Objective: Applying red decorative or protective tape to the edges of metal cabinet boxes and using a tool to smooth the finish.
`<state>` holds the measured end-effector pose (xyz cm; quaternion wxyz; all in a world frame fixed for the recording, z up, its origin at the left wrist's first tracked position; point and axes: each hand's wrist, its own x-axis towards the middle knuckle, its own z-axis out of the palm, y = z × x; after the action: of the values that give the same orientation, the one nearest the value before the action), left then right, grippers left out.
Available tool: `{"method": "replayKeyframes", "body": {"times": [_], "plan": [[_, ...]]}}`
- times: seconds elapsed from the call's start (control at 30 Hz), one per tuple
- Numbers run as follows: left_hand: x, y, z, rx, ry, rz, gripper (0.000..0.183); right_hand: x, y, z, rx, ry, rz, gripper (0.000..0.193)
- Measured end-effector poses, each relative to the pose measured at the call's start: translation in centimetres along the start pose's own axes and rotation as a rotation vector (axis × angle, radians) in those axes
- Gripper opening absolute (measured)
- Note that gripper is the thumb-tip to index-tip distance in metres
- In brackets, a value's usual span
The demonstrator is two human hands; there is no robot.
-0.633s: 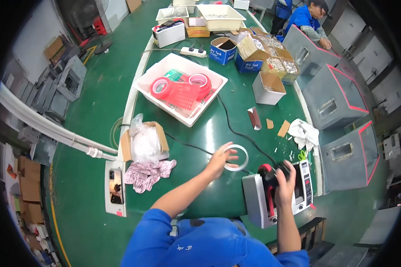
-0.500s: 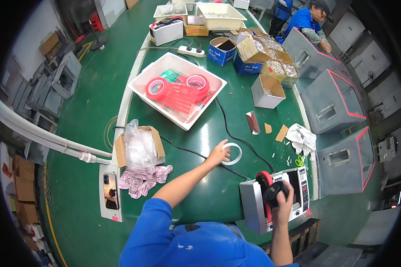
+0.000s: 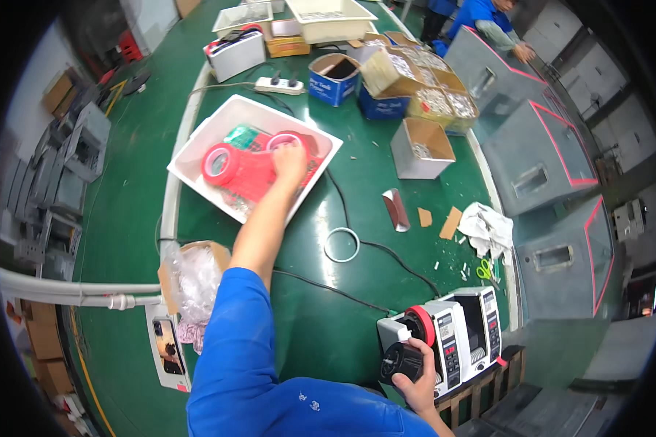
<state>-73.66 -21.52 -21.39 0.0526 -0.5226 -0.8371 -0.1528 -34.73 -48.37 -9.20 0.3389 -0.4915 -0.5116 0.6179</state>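
Right-hand red tape roll [image 3: 304,141]: inside the white tray [image 3: 197,149], near its right rim. My left hand [image 3: 291,163] is over it; fingers blurred, cannot tell if gripping. My right hand [image 3: 420,373] grasps a black disc [image 3: 399,361] beside the tape dispenser [image 3: 444,336]. Room on the worktop [image 3: 321,339] between holds a pale ring [image 3: 342,259] and black cable [image 3: 392,252].

you are working in a factory workshop: a long green bench [image 3: 372,175] is stretching ahead of you, open boxes [image 3: 430,102] are holding small pale parts, and benchtop machines [image 3: 447,331] are sitting at its near end. grey housings [image 3: 554,291] edged in red are lining the right side, a co-worker [image 3: 477,14] in blue is standing beyond them, and a yellow line [image 3: 91,379] is marking the floor [image 3: 135,182].
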Motion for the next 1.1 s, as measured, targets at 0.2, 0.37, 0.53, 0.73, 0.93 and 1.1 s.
{"method": "replayKeyframes", "body": {"times": [0.2,0.37,0.53,0.73,0.93,1.1], "plan": [[-1.4,0.5,-1.3,-0.189,0.123,0.057,0.015,1.2,0.2,-1.4,0.036,-0.135,-0.003,0.074],[-10.1,8.1,-6.5,-1.067,0.01,0.339,0.016,1.7,-0.3,-2.3,0.226,-0.167,-0.09,0.077],[-18.5,15.5,-10.1,-1.283,-0.233,0.58,0.015,3.0,-0.9,-5.1,0.221,-0.156,-0.226,0.081],[-24.6,22.2,-11.9,-1.339,-0.352,0.879,0.016,2.1,-3.5,-10.3,0.204,-0.192,-0.256,0.079],[-26.9,25.9,-13.3,-1.248,-0.391,0.854,0.034,0.3,-6.0,-19.1,-0.127,-0.042,-0.451,0.074],[-27.6,22.7,-10.8,-1.248,-0.467,0.577,0.023,3.5,-4.0,-31.9,-0.752,0.302,-0.221,0.066]]}}
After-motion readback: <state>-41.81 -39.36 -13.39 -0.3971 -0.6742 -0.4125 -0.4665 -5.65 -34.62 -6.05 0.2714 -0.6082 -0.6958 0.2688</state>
